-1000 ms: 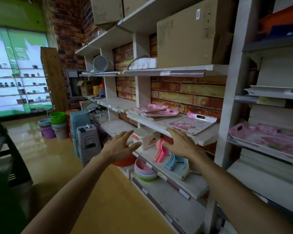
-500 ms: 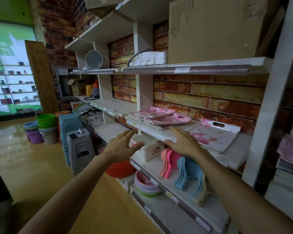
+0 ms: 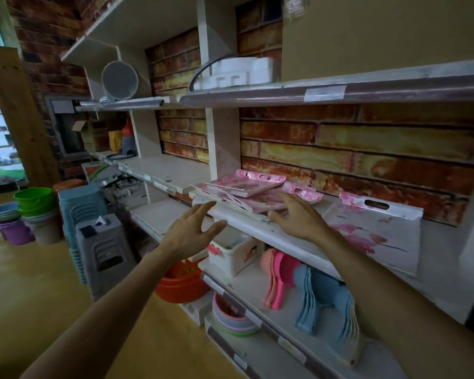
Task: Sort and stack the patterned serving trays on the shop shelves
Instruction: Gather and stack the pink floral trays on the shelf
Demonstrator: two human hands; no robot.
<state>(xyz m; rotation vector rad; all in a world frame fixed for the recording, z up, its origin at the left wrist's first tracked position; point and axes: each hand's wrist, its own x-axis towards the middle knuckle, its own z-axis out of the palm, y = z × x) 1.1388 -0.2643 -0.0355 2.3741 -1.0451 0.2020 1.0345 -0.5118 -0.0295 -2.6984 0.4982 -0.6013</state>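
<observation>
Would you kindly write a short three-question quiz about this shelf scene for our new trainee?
1. True or false: the right hand is gripping a pink tray.
2. Which lies nearest the right hand? A) the pile of pink trays B) the single tray lying apart C) the green bucket
3. Fill in: the left hand hovers with its fingers ____ in front of the shelf edge.

Key
1. False: its fingers are spread over the pile, curled round nothing.
2. A
3. Spread
</observation>
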